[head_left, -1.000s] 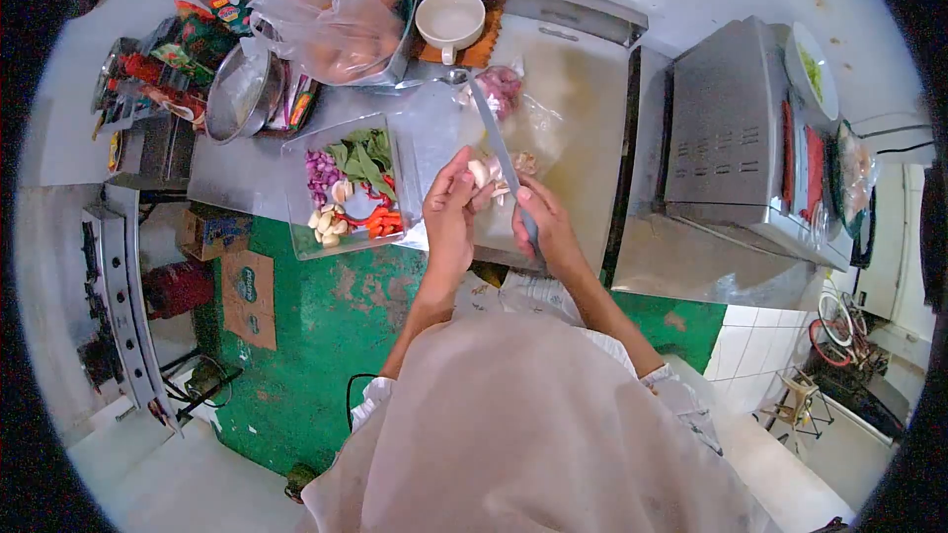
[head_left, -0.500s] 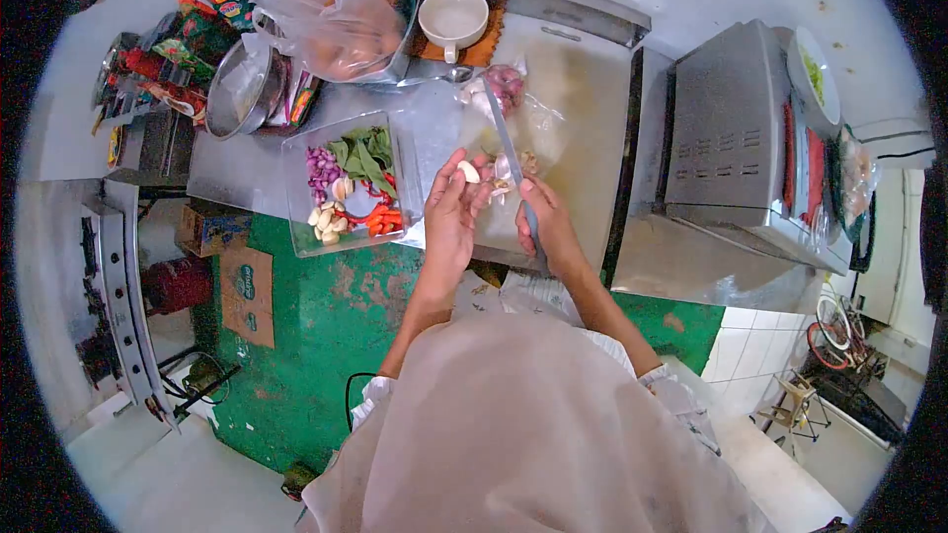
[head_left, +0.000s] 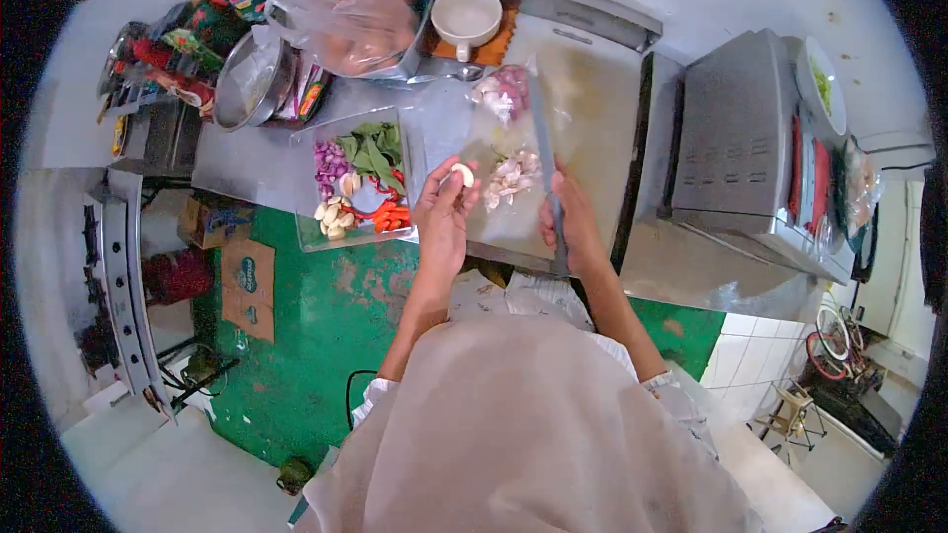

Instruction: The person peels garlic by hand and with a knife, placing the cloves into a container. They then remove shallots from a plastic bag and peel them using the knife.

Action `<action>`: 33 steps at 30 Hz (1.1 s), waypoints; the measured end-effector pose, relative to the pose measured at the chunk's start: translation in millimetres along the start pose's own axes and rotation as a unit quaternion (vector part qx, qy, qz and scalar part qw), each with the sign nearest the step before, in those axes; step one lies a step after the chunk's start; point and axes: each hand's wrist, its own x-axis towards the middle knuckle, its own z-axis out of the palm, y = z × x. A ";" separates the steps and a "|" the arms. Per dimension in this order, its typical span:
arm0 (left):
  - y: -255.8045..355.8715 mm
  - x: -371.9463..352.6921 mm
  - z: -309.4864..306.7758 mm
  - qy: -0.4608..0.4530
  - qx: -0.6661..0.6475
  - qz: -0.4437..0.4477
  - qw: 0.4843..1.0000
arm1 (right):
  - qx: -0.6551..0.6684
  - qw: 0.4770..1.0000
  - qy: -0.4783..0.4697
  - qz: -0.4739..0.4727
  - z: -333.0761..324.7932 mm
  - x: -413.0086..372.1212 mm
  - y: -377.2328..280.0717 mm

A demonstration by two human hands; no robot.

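My left hand (head_left: 441, 209) pinches a peeled white garlic clove (head_left: 461, 175) just right of a clear square tray (head_left: 308, 235). The tray holds green leaves, purple shallots, garlic cloves and red chilli pieces. My right hand (head_left: 574, 220) grips a long knife (head_left: 546, 143) whose blade points away from me over the steel counter (head_left: 592, 109). Between my hands lies a small heap of garlic peel and pieces (head_left: 511, 176). A clear bag of pinkish shallots (head_left: 505, 91) lies further back beside the blade.
A white mug (head_left: 468, 15) stands on an orange mat at the back. A steel bowl (head_left: 249, 79), a plastic bag (head_left: 341, 15) and packets crowd the back left. A steel appliance (head_left: 736, 128) stands to the right. Below is a green floor with a cardboard box (head_left: 248, 286).
My hands have parted. The left hand moved left toward the tray with the garlic clove. The right hand swung the knife right, off the clove, its blade now pointing straight away.
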 end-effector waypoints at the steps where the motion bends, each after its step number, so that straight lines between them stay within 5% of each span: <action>1: 7.1 -1.8 -2.9 0.006 0.002 0.005 1.000 | -0.021 0.999 0.019 -0.022 -3.9 -1.9 -1.7; 4: 33.9 -7.0 -18.8 0.046 0.071 0.107 0.991 | -0.046 0.995 0.054 -0.067 -8.5 -6.0 -7.3; 8: 83.2 2.0 -77.4 0.163 0.418 0.281 0.849 | -0.027 0.992 0.097 -0.075 -23.2 -8.5 -9.8; 10: 104.8 1.1 -102.9 0.187 0.482 0.273 0.812 | -0.019 0.991 0.106 -0.073 -29.6 -8.8 -8.2; 12: 123.7 -1.1 -123.9 0.149 0.767 0.219 0.584 | -0.043 0.988 0.114 -0.090 -35.4 -6.4 -0.2; 14: 127.5 1.8 -142.7 0.141 0.807 0.203 0.536 | -0.051 0.989 0.107 -0.085 -36.2 -4.2 3.3; 16: 129.7 4.0 -148.4 0.086 0.885 0.157 0.429 | -0.058 0.990 0.103 -0.081 -33.3 -5.1 3.3; 22: 125.4 28.1 -142.7 0.087 0.834 0.153 0.523 | -0.083 0.987 0.106 -0.092 -23.7 -7.5 1.0; 25: 111.9 49.0 -146.9 0.091 0.812 0.215 0.535 | -0.082 0.988 0.098 -0.086 -20.1 -8.5 -3.0; 28: 101.7 64.7 -152.9 0.091 0.837 0.182 0.509 | -0.078 0.989 0.093 -0.088 -23.0 -10.0 0.8; 33: 101.6 57.8 -145.1 0.110 0.808 0.205 0.541 | -0.069 0.989 0.107 -0.077 -19.9 -15.3 -0.4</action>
